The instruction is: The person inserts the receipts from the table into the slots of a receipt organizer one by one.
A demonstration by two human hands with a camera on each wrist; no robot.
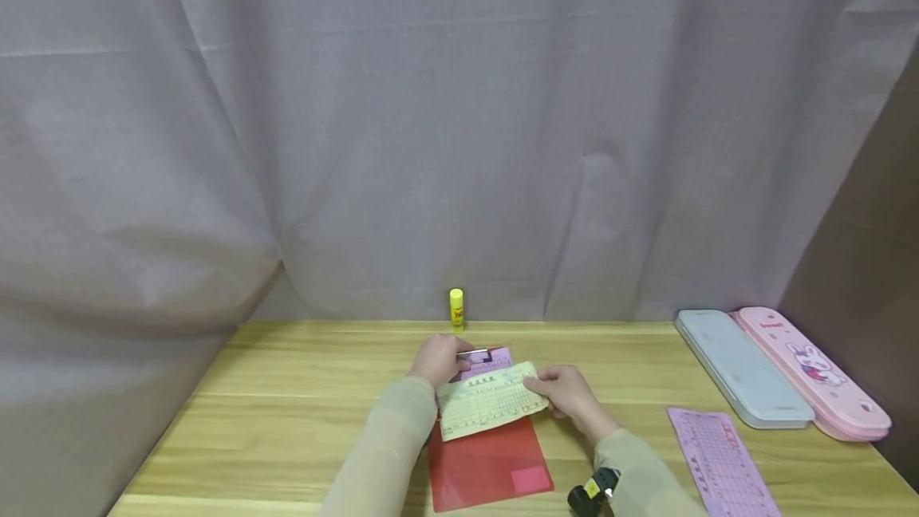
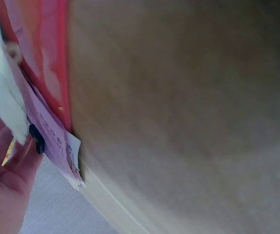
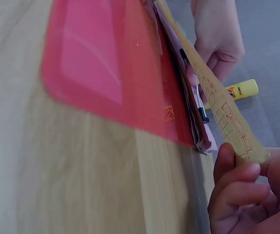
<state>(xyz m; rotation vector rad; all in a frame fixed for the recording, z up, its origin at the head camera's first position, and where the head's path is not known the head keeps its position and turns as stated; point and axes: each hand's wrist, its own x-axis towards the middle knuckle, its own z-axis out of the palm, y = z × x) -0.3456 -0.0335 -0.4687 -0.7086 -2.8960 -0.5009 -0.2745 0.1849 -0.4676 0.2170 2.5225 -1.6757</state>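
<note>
A red clipboard (image 1: 484, 465) lies on the table, with purple printed slips (image 1: 501, 357) under the metal clip (image 3: 201, 111) at its far end. My left hand (image 1: 435, 359) grips that clip, thumb and fingers at its edge. In the right wrist view the left hand (image 3: 220, 36) appears behind the paper. My right hand (image 1: 570, 395) pinches the right end of a pale yellow printed form (image 1: 488, 403) between thumb and fingers. The form slants over the upper clipboard, its left end close to my left hand. In the left wrist view the form's torn edge (image 2: 8, 105) hides part of the clip.
A yellow glue stick (image 1: 456, 309) stands upright beyond the clipboard, near the curtain (image 1: 459, 142). At right lie a grey pencil-case half (image 1: 747, 369) and its pink half (image 1: 814, 373) with a rabbit picture. A loose purple form (image 1: 723, 461) lies nearer on the table (image 1: 287, 437).
</note>
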